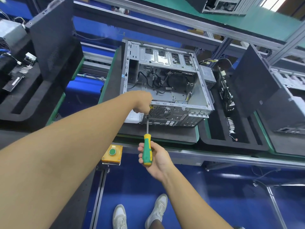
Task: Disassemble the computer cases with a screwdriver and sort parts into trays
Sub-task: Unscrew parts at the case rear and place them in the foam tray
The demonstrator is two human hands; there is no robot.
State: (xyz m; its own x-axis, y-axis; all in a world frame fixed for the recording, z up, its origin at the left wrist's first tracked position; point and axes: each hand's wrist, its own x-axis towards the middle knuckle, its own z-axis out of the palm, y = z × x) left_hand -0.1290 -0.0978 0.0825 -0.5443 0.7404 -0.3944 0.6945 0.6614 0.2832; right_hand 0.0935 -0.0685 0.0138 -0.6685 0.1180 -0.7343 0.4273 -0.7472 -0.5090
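Nearest to me, the right hand (156,160) is wrapped round the green-and-yellow handle of the screwdriver (147,151). Its shaft runs up to the rear panel of the computer case (165,76), by the fan grille. This looks like a rear screw being backed out, so I'd hold the shaft square to the panel, press in firmly while turning, and catch the screw as it comes free. Just left of that hand, a yellow button box (112,153) sits on the bench's front rail. Further in, the left hand (142,103) is curled over the case's near top edge at the tip. I cannot tell whether it pinches the shaft or the screw, or only braces. The case lies open on a black foam pad (165,134), near its front edge. Beyond its right side, a tray (214,138) holds a power supply (207,76) and a circuit board (225,91).
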